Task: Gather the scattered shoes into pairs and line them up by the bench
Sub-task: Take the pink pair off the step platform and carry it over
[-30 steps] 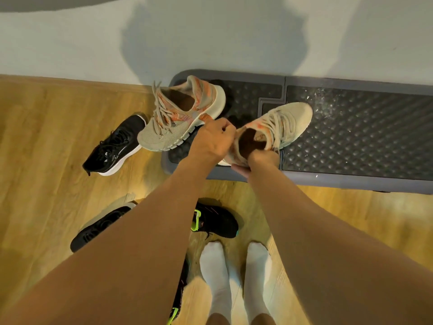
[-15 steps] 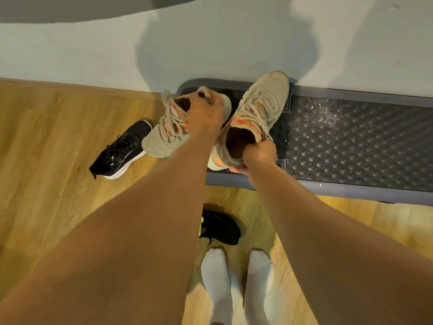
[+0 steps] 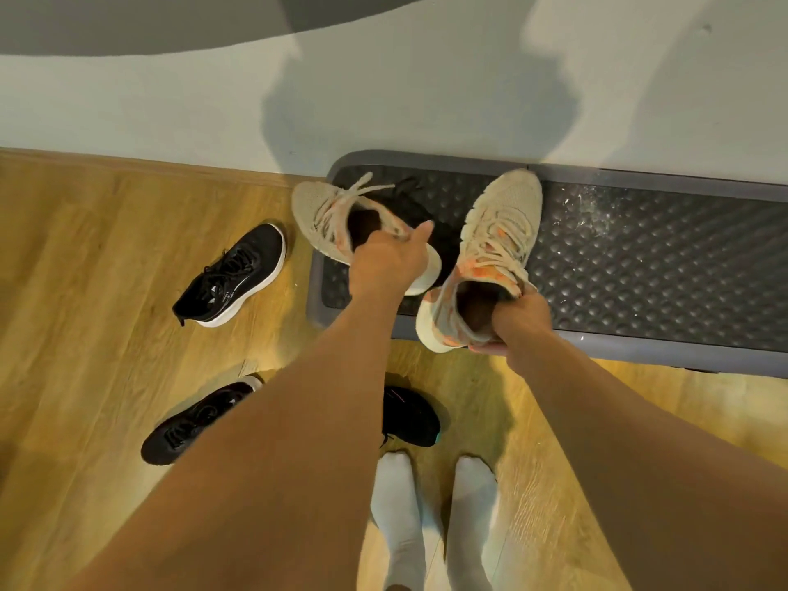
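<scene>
I hold two beige knit sneakers with orange marks above the left end of a dark grey studded bench (image 3: 665, 266). My left hand (image 3: 390, 260) grips the left beige sneaker (image 3: 328, 211) at its heel collar, toe pointing up-left past the bench corner. My right hand (image 3: 516, 324) is shut on the heel of the right beige sneaker (image 3: 499, 232), toe pointing toward the wall. A black sneaker with a white sole (image 3: 236, 277) lies on the wood floor left of the bench. Another black sneaker (image 3: 196, 424) lies nearer me, partly hidden by my left arm.
A third black shoe (image 3: 411, 415) with a teal accent sits on the floor by my feet in white socks (image 3: 430, 518). A pale wall (image 3: 170, 108) runs behind the bench. Wood floor (image 3: 76, 292) spreads left of the shoes.
My left hand turned its beige sneaker so the toe now points up-left instead of down-left. The right beige sneaker shifted slightly right, still toe toward the wall.
</scene>
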Motion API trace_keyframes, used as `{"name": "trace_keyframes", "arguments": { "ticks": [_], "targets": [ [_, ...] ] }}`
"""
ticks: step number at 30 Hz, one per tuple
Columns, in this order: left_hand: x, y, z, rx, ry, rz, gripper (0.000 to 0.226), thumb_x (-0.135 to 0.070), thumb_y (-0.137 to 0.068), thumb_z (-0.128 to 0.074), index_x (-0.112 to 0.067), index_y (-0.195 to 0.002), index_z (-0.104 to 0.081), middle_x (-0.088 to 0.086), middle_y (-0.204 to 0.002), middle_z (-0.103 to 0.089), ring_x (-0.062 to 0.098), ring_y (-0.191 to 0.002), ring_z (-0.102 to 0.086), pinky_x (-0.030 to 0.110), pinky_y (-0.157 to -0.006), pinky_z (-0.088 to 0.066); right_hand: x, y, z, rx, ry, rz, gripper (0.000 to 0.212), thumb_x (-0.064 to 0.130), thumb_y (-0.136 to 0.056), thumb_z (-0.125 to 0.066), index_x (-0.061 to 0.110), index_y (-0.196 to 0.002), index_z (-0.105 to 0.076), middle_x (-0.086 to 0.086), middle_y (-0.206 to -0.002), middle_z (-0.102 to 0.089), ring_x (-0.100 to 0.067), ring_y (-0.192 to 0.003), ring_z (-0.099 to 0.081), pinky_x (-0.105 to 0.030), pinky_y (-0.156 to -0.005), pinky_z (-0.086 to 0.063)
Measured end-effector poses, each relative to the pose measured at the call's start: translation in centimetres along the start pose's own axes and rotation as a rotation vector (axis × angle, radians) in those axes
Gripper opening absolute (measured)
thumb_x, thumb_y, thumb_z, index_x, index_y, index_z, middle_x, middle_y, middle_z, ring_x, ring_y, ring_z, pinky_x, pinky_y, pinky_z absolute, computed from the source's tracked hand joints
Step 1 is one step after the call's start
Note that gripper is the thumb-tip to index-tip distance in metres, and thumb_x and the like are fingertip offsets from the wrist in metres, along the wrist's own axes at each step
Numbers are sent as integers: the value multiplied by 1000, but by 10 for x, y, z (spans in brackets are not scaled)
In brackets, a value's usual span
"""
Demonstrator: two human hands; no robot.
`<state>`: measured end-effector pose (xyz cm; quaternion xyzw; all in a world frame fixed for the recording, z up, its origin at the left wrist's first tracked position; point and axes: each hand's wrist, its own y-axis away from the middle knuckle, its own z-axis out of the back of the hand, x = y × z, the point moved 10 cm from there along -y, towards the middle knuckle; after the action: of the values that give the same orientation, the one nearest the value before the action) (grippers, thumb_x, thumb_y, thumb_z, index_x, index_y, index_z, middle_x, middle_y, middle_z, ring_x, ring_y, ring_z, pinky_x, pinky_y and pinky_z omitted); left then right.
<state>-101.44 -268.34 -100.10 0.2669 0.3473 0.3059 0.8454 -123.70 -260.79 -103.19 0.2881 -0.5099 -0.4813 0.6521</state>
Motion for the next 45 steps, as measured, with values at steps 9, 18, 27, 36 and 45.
{"name": "trace_keyframes", "arguments": {
  "ticks": [9,18,27,36,45],
  "targets": [
    [81,64,9,89,1444,152,28,-17,-83,-46,-22,-102,-66,3,-100,-68,26,-94,-60,43,-70,-51,-22,16,26,94,-159,-65,32,7,-98,-46,24,-124,-51,-10,-117,-57,-37,-95,-59,-50,-56,-56],
    [56,79,48,13,865,3,17,-31,-69,-62,-23,-83,-68,0,-87,-71,22,-85,-65,34,-65,-50,-3,35,26,145,-233,-15,30,-6,-93,-42,18,-91,-60,-14,-96,-63,-35,-81,-63,-49,-53,-57],
    [-32,106,-7,-72,-1284,-607,23,-35,-90,-55,-29,-111,-61,2,-103,-66,36,-118,-41,41,-82,-33,21,29,59,-105,283,116,25,15,-91,-48,21,-113,-59,-16,-104,-64,-44,-80,-67,-54,-62,-58],
    [-34,80,-14,26,-813,-430,33,-37,-98,-40,-18,-117,-58,14,-116,-58,33,-114,-41,42,-86,-39,30,17,60,-111,463,154,25,14,-91,-46,14,-113,-58,-19,-102,-64,-43,-78,-68,-51,-66,-59],
    [-2,79,-37,-101,-381,-471,27,-34,-96,-46,-11,-109,-49,11,-116,-49,36,-91,-57,43,-70,-43,25,-3,34,-96,546,246,41,24,-93,-51,9,-131,-44,-16,-123,-57,-36,-103,-58,-38,-76,-57]
  ]
}}
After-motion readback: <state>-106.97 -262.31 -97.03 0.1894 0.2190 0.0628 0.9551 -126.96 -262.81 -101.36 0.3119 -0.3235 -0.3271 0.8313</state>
